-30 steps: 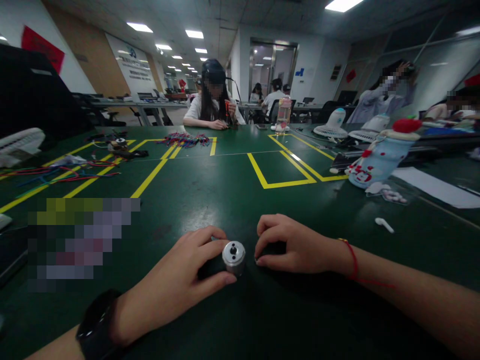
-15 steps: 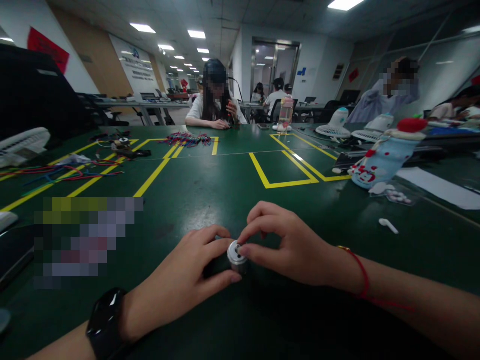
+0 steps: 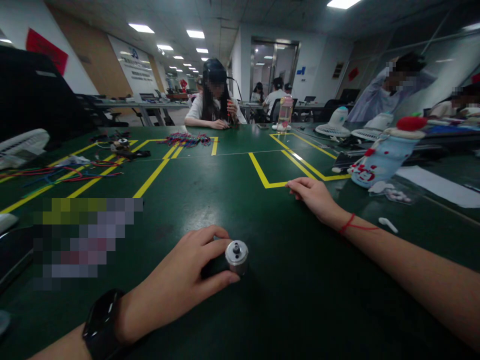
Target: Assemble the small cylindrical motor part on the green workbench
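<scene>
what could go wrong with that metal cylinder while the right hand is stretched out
Only the left hand steadies the metal cylinder, which lies on its side on the smooth table; a loose grip could let it roll. The right hand, reaching near the yellow line, might brush the earbud with its forearm.

The dark rear part of the small motor (image 3: 235,256) is being covered by the fingers of the left hand (image 3: 180,285), so only its silver front cap is being shown. The left forearm is being cut off by the near edge and the right forearm by the right edge. What the right hand (image 3: 315,196) is touching with its fingertips cannot be told. A pixelated patch (image 3: 86,240) at the near left is hiding whatever is lying there. Faces of the people at the far side are being blurred.
</scene>
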{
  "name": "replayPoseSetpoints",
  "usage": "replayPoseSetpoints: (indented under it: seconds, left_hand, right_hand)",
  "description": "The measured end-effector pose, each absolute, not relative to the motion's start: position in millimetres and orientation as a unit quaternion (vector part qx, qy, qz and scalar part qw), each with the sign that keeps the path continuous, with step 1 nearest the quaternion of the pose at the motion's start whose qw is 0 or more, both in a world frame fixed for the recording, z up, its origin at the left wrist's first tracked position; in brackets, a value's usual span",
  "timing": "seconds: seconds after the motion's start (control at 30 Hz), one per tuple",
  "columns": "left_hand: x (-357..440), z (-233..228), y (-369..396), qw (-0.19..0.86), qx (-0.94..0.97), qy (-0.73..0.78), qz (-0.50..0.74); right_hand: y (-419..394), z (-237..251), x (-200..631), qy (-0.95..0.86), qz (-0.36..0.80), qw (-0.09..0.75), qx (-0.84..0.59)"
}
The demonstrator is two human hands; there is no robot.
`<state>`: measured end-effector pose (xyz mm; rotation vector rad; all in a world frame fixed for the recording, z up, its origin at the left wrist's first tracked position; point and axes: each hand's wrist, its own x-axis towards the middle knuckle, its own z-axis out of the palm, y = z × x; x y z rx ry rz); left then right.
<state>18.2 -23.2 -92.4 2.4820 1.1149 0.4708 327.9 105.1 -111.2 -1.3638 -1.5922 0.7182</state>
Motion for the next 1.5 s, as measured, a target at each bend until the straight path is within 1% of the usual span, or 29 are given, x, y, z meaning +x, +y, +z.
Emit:
replayPoseSetpoints:
  seconds: [0.27,0.43,0.57,0.67,0.73,0.83,0.97,1.03,1.1,1.23,1.3,1.4,1.5]
  left_hand:
    - [16.5,-88.8,-27.6,0.187,0.883,0.394,0.171]
    - [14.7,-82.8,-31.1,0.191,0.882,0.393,0.176]
    - [10.1,-78.8,-32.3,0.189,0.882,0.391,0.182]
    - [4.5,-81.6,-30.5,0.187,0.883,0.392,0.179]
    - [1.4,-85.9,-28.7,0.184,0.883,0.394,0.178]
    - [-0.3,-91.6,-27.1,0.179,0.884,0.394,0.179]
    - [1.8,-90.9,-28.7,0.180,0.884,0.394,0.175]
    - [4.0,-87.0,-30.1,0.182,0.883,0.395,0.176]
    - [7.0,-83.0,-30.5,0.183,0.883,0.394,0.177]
    - [15.1,-82.5,-27.1,0.184,0.884,0.393,0.176]
    - [19.4,-86.1,-24.2,0.183,0.883,0.395,0.175]
    - [23.9,-91.5,-19.8,0.182,0.882,0.397,0.177]
    - [25.1,-93.8,-16.0,0.187,0.882,0.398,0.171]
  right_hand:
    - [95.4,-103.3,322.5,-0.661,0.285,0.427,-0.548]
    - [88.9,-96.2,318.2,-0.709,0.256,0.386,-0.532]
    - [68.9,-83.5,295.2,-0.776,0.228,0.338,-0.481]
    - [42.5,-74.8,265.1,-0.818,0.220,0.345,-0.404]
    - [23.6,-71.6,245.2,-0.830,0.259,0.356,-0.343]
    - [2.5,-70.3,225.6,-0.832,0.327,0.338,-0.293]
    - [-3.3,-67.1,225.6,-0.810,0.349,0.366,-0.297]
    - [0.0,-63.3,234.6,-0.806,0.353,0.366,-0.303]
    - [4.2,-60.6,246.7,-0.828,0.346,0.323,-0.301]
    - [11.6,-68.1,269.6,-0.888,0.304,0.201,-0.279]
    - [14.7,-76.2,276.9,-0.904,0.279,0.166,-0.278]
    - [18.8,-84.3,282.1,-0.914,0.255,0.147,-0.280]
    - [22.9,-83.7,283.8,-0.904,0.285,0.160,-0.276]
